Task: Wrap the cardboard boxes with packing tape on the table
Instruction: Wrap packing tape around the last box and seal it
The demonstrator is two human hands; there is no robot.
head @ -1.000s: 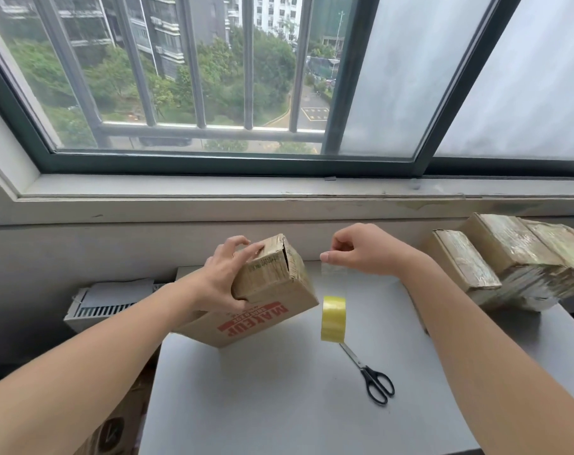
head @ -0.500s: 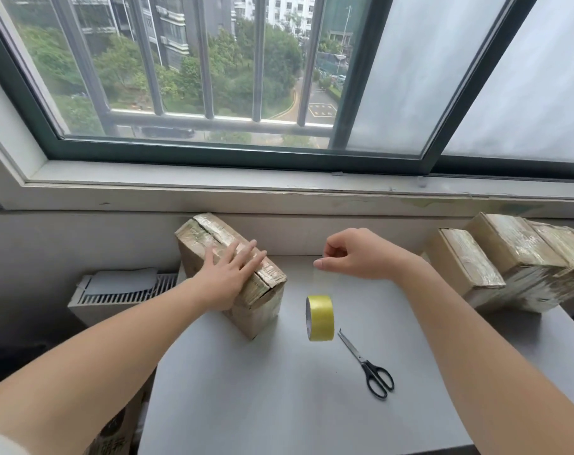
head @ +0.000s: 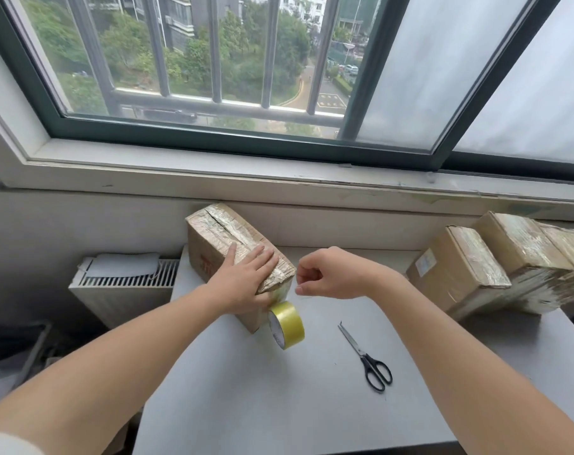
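A cardboard box (head: 213,238) with red print, its top covered in shiny tape, stands at the back left of the grey table (head: 279,405). My left hand (head: 246,280) lies flat on the near part of its top, fingers straight. A yellow roll of packing tape (head: 287,323) sits on edge against the box's near corner. Just right of that corner, my right hand (head: 331,274) has its fingers curled, pinching a thin clear strip of tape that leads down toward the roll; the strip itself is barely visible.
Black-handled scissors (head: 367,359) lie on the table right of the roll. Several tape-wrapped boxes (head: 459,267) are stacked at the right rear under the window sill. A white radiator (head: 124,284) stands beyond the table's left edge.
The box was tipped in my left hand and now stands on the table with my palm flat on it. The roll and my right hand moved in close to the box's near corner.
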